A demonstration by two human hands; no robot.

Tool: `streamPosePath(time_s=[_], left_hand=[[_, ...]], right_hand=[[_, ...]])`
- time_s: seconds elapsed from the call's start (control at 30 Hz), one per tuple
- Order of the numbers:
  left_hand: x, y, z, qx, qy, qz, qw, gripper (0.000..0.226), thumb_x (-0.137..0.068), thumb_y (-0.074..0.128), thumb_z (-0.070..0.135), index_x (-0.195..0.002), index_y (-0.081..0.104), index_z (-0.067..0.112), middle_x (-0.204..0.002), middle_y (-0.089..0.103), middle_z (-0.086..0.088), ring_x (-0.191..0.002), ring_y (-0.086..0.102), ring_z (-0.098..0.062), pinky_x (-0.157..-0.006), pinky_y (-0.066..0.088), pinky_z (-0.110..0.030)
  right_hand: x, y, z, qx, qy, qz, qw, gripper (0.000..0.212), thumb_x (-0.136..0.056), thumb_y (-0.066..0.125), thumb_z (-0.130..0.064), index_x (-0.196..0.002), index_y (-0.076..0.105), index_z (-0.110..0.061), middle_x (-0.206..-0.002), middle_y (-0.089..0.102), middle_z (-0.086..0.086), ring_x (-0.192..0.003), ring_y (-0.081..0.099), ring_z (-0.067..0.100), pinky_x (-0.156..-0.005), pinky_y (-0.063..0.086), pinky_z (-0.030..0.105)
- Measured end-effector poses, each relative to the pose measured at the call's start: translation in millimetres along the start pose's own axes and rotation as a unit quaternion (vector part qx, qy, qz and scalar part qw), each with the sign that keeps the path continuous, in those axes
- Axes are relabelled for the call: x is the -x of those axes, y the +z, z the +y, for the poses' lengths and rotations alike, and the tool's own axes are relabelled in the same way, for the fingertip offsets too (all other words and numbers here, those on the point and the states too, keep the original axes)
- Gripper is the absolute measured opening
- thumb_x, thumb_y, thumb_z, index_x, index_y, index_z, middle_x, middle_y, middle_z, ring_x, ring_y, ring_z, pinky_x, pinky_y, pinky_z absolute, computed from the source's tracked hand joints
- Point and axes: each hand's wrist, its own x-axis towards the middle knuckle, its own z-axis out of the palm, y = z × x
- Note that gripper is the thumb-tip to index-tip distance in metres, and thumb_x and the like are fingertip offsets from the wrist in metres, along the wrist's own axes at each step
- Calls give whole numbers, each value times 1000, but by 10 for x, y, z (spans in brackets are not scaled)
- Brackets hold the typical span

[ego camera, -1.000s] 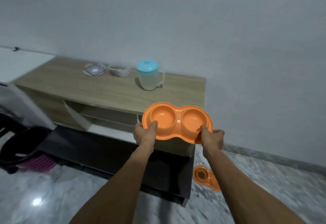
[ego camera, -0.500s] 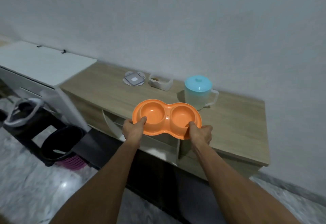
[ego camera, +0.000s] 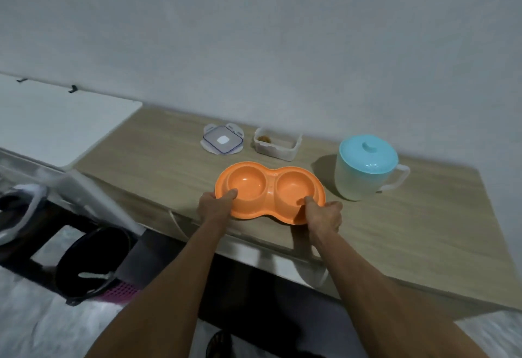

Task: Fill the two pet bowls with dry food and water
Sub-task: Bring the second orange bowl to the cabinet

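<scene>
Wood-top cabinet (ego camera: 423, 230) against grey wall. Orange double bowl (ego camera: 268, 185) at its front edge, wells empty; lidded jug (ego camera: 364, 171) at 2 o'clock, open food tub (ego camera: 278, 144) at 12. Left hand (ego camera: 213, 209), right hand (ego camera: 324, 215) grip bowl's near rim, thumbs inside. Looks light, stiff, slick: hold by rim.

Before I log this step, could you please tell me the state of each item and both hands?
Orange double pet bowl: upright, both wells empty, held at its near rim.
Food container: open, a little dry food inside.
Container lid: off, lying flat left of the container.
Plastic jug: upright, blue lid on.
Left hand: grips the bowl's left end.
Right hand: grips the bowl's right end.
</scene>
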Motion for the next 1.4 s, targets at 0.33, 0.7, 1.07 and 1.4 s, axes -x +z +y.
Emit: streamPosePath(time_s=[0.33,0.7,1.07,1.4], left_hand=[[-1461,176,-192,-107,-13,-134,985,77,-35,72,74,-86,68,16,-89,70,-6,-83,69,-29,-71,61,-45],[-1387,116,-22,-172,26,-162,971,88,-30,59,80,-84,69,12,-82,70,-7,-71,70,-30,-67,62,-41],[-1385,50,23,-223,43,-181,957,86,-29,56,85,-77,65,14,-76,70,-6,-61,71,-29,-65,61,-41],[-1105,-183,170,-249,191,-207,927,94,-76,72,59,-144,36,5,-144,40,-14,-130,43,-29,-93,39,-36]], right_hand=[[44,678,-172,-11,51,108,993,58,-79,73,-38,-122,49,-8,-125,57,20,-114,55,40,-97,48,48],[87,776,-137,33,55,146,987,56,-83,70,-38,-125,48,-8,-126,56,19,-115,55,39,-90,45,43],[-78,765,-315,111,78,149,979,78,-82,65,-52,-139,43,-3,-139,46,20,-126,47,39,-100,42,47],[-663,1114,-1155,173,-127,86,973,63,-92,48,-51,-124,55,2,-129,56,21,-115,55,39,-91,46,41]])
